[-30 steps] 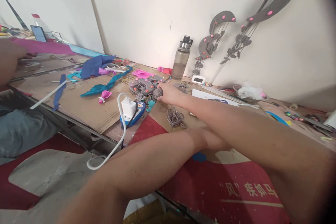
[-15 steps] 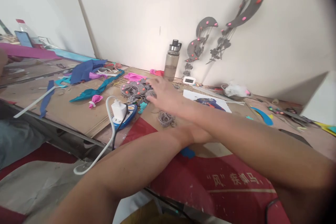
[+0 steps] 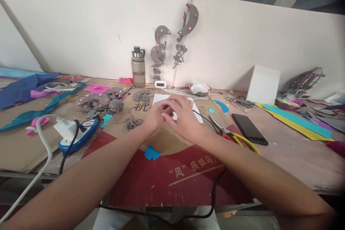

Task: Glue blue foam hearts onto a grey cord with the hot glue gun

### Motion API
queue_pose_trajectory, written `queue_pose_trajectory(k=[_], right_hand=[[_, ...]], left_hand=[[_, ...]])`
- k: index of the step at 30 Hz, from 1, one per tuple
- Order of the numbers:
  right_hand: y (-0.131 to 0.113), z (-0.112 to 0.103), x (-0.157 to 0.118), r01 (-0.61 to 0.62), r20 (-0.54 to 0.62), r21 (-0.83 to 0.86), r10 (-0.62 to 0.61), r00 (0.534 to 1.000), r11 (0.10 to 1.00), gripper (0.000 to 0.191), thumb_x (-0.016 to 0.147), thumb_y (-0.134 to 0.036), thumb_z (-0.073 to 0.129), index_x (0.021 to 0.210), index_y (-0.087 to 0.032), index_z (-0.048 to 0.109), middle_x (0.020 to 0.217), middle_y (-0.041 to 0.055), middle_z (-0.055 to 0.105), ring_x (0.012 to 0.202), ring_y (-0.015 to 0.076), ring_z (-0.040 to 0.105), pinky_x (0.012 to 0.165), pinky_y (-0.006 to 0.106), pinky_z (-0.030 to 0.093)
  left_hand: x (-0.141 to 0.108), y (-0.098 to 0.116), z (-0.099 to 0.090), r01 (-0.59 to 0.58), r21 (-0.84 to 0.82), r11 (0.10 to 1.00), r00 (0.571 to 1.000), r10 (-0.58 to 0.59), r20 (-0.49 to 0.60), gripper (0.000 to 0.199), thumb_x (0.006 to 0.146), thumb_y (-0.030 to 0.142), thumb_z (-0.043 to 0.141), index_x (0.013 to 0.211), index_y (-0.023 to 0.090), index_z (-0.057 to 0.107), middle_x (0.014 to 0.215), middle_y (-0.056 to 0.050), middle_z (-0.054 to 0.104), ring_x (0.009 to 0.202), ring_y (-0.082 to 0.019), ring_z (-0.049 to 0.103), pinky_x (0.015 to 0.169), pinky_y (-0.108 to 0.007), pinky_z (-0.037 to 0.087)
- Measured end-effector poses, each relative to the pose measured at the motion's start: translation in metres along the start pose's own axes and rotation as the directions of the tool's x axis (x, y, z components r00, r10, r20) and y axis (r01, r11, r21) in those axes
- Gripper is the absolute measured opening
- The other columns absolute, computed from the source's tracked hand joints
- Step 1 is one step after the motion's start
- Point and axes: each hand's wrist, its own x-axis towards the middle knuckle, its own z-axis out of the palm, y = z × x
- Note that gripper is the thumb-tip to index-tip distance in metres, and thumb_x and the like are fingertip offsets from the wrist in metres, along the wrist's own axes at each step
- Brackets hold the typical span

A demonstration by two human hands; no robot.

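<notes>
The white sheet [image 3: 198, 116] lies on the cardboard [image 3: 140, 183] beneath your hands, which cover much of it. Your left hand [image 3: 158, 114] reaches in with its fingers bent inward; your right hand [image 3: 182, 118] arches over to meet them, knuckles up, thumb apart from the half-curled fingers. Whether either one grips something I cannot tell, since your fingers hide the space between. Your forearms slant in from both lower corners, converging at the hands. A black cord [image 3: 206, 118] emerges beside your right hand; near that forearm lie scissors [image 3: 224, 129], then a phone [image 3: 249, 128]. Left of your left wrist sits coiled yarn [image 3: 132, 124]
</notes>
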Motion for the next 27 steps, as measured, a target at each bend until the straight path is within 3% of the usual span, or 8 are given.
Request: queue_pose_trajectory(k=[2,7,12,14,19,22,27], right_hand=[[0.018,-0.003,-0.005,-0.077,-0.02,0.018,0.077,0.997,0.997,0.028,0.087,-0.031,0.057,0.114,-0.023,0.057,0.119,0.0113,0.056,0.113,0.0287,0.047,0.096,0.048,0.039],[0.041,-0.005,-0.011,-0.095,-0.046,0.066,0.098,0.994,0.993,0.043,0.085,-0.031,0.061,0.125,-0.02,0.05,0.124,0.0132,0.053,0.118,0.0281,0.045,0.101,0.047,0.038],[0.047,-0.008,-0.011,-0.164,0.062,0.155,0.156,0.986,0.974,0.033,0.088,-0.026,0.056,0.121,-0.023,0.057,0.107,0.0084,0.06,0.087,0.0202,0.058,0.082,0.038,0.049],[0.047,-0.008,-0.012,-0.163,0.08,0.166,0.152,0.985,0.973,0.029,0.088,-0.026,0.055,0.116,-0.023,0.061,0.101,0.0069,0.062,0.08,0.0188,0.058,0.078,0.036,0.049],[0.044,-0.007,-0.013,-0.179,0.031,0.178,0.176,0.984,0.968,0.036,0.087,-0.029,0.058,0.122,-0.021,0.059,0.099,0.0072,0.066,0.082,0.0199,0.06,0.079,0.036,0.048],[0.047,-0.005,-0.014,-0.2,0.043,0.211,0.196,0.98,0.957,0.028,0.087,-0.03,0.058,0.113,-0.022,0.064,0.099,0.0066,0.067,0.08,0.0188,0.06,0.078,0.036,0.048],[0.061,0.005,-0.016,-0.307,0.067,0.411,0.308,0.949,0.858,0.031,0.082,-0.035,0.064,0.11,-0.02,0.065,0.092,0.0052,0.067,0.08,0.0176,0.06,0.075,0.035,0.05]], left_hand=[[0.002,0.003,-0.003,0.044,-0.118,0.992,0.998,-0.039,0.041,0.021,0.079,0.036,0.064,0.071,0.017,0.062,0.066,-0.001,0.054,0.059,-0.011,0.047,0.058,-0.026,0.04],[0.005,0.004,-0.005,0.127,-0.35,0.928,0.992,-0.123,0.033,0.025,0.072,0.037,0.072,0.069,0.014,0.061,0.058,0.001,0.052,0.052,-0.007,0.045,0.054,-0.021,0.037],[0.005,0.001,-0.002,0.253,-0.39,0.885,0.965,-0.203,0.165,0.026,0.071,0.036,0.075,0.073,0.013,0.063,0.058,0.001,0.051,0.052,-0.006,0.045,0.05,-0.02,0.035],[0.005,0.001,-0.002,0.26,-0.4,0.879,0.965,-0.217,0.15,0.026,0.068,0.034,0.078,0.073,0.012,0.064,0.061,0.002,0.051,0.054,-0.006,0.045,0.049,-0.019,0.034],[0.006,0.0,-0.004,0.336,-0.404,0.851,0.94,-0.275,0.202,0.028,0.067,0.034,0.08,0.07,0.012,0.062,0.056,0.004,0.044,0.049,-0.004,0.037,0.046,-0.018,0.028],[0.008,-0.003,-0.005,0.339,-0.432,0.835,0.936,-0.254,0.244,0.03,0.066,0.035,0.081,0.072,0.011,0.063,0.054,0.005,0.044,0.049,-0.004,0.036,0.046,-0.018,0.028],[0.011,-0.006,-0.006,0.351,-0.471,0.809,0.93,-0.243,0.275,0.032,0.063,0.03,0.083,0.082,0.01,0.066,0.058,0.004,0.048,0.051,-0.004,0.04,0.049,-0.019,0.032]])
